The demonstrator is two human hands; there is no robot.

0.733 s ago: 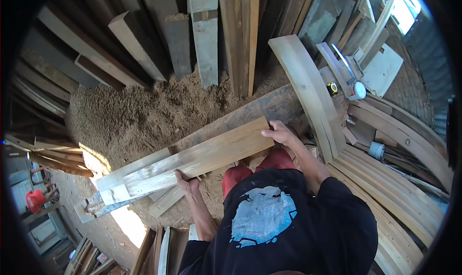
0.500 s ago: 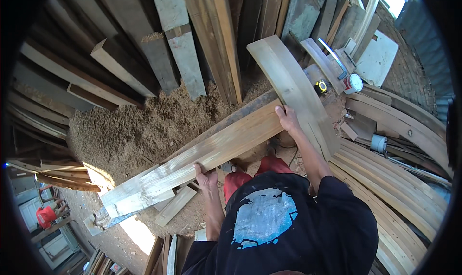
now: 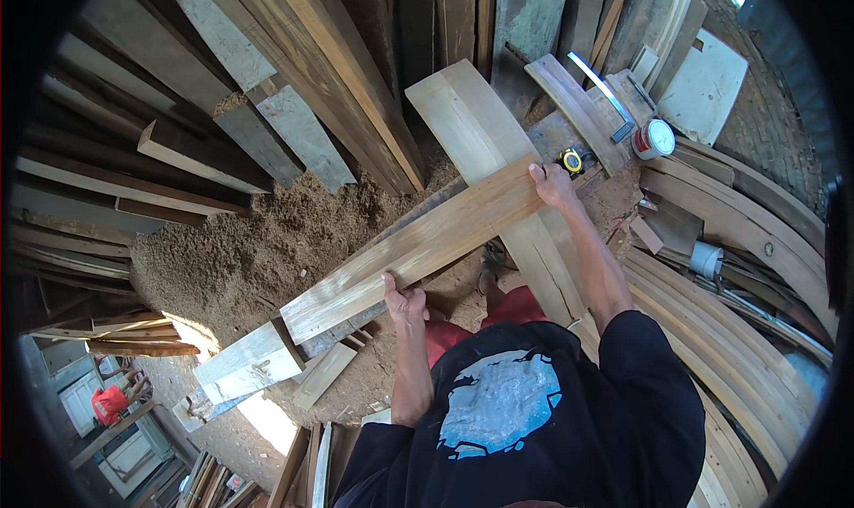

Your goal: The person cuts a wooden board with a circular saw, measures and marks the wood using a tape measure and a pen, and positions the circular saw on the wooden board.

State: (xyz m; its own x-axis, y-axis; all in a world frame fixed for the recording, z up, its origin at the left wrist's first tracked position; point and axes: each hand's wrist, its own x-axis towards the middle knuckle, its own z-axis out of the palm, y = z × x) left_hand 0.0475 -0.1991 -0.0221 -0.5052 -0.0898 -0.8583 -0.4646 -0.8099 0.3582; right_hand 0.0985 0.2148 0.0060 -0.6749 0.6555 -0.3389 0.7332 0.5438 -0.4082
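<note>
A long planed wooden board slants across the middle, raised over the things below it. My left hand is closed on its near edge, thumb on the top face. My right hand grips its right end, the fingers partly hidden beneath. Past the left end, a second pale board lies in line on a narrow dark support. Under the right end, a wide pale board lies crosswise, partly covered.
Sawdust and shavings heap before upright planks. A tape measure, a metal square and a paint can sit at right. Long boards are stacked beside me. A person in red is far left.
Both hands have moved the held board; its left end has come right and toward me, uncovering the second pale board. The view has also shifted slightly.
</note>
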